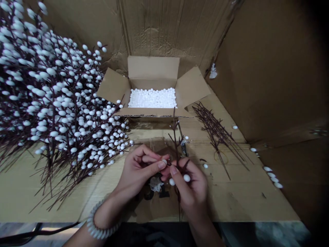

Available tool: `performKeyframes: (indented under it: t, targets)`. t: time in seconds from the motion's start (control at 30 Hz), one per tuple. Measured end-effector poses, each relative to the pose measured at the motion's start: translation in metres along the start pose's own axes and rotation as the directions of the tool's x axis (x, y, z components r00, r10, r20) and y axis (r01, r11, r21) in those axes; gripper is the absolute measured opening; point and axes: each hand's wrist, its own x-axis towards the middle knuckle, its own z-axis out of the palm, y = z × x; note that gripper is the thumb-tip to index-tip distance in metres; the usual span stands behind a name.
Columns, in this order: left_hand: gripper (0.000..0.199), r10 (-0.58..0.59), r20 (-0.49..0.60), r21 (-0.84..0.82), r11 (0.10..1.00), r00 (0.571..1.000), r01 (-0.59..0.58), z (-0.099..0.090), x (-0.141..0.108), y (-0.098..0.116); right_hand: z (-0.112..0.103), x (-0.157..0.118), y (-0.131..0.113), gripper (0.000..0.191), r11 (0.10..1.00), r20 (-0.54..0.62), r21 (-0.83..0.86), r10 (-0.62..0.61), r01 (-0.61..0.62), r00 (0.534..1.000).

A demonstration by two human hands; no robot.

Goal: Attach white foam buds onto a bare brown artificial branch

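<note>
In my right hand (191, 185) is a dark brown artificial branch (176, 137), held upright between thumb and fingers. Two white berries (186, 178) sit on its lower twigs near my thumb. My left hand (140, 171) pinches another small white berry (164, 161) between thumb and forefinger, right beside a side twig of the branch. The upper twigs of the branch are bare. Behind the hands stands an open cardboard box (151, 112) with many loose white berries (153, 98) inside.
A large heap of berry-covered branches (59, 103) fills the left side. Bare branches (218, 133) lie in a bundle at the right. Several stray berries (271, 175) lie along the right edge, by a tall cardboard wall (277, 85). A crumpled scrap (156, 184) lies below my hands.
</note>
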Motion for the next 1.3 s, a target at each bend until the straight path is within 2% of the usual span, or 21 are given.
performKeyframes:
  t: [0.2, 0.33, 0.87, 1.03, 1.13, 1.23, 1.3]
  targets:
    - [0.006, -0.014, 0.033, 0.051, 0.999, 0.999, 0.013, -0.005, 0.000, 0.006, 0.001, 0.000, 0.003, 0.023, 1.000, -0.020, 0.021, -0.003, 0.003, 1.000]
    - [0.010, -0.042, 0.070, 0.051, 0.998, 0.997, 0.039, -0.004, 0.000, 0.007, -0.002, -0.001, 0.003, 0.023, 1.000, -0.016, 0.006, -0.009, 0.010, 1.000]
    - [0.011, -0.001, 0.011, 0.207, 0.978, 1.000, -0.001, -0.007, 0.001, 0.002, -0.002, 0.000, -0.003, 0.021, 0.995, 0.015, -0.060, -0.073, 0.073, 0.997]
    - [0.011, 0.005, -0.010, 0.207, 0.978, 1.000, -0.003, -0.003, -0.002, 0.000, -0.001, -0.001, 0.000, 0.021, 0.997, -0.005, -0.038, -0.065, 0.065, 0.998]
    - [0.012, 0.037, -0.022, 0.219, 0.975, 0.999, -0.031, -0.001, -0.002, 0.006, 0.000, -0.001, 0.000, 0.021, 0.999, -0.010, -0.012, -0.045, 0.045, 0.999]
    - [0.016, 0.119, 0.001, 0.411, 0.905, 0.993, -0.109, 0.000, -0.002, 0.025, -0.001, -0.002, 0.001, 0.024, 0.999, -0.031, 0.019, -0.028, 0.029, 0.999]
    - [0.013, 0.217, 0.048, 0.638, 0.744, 0.975, -0.197, 0.003, -0.002, 0.044, -0.001, -0.001, 0.002, 0.024, 0.999, -0.055, 0.039, -0.018, 0.021, 0.998]
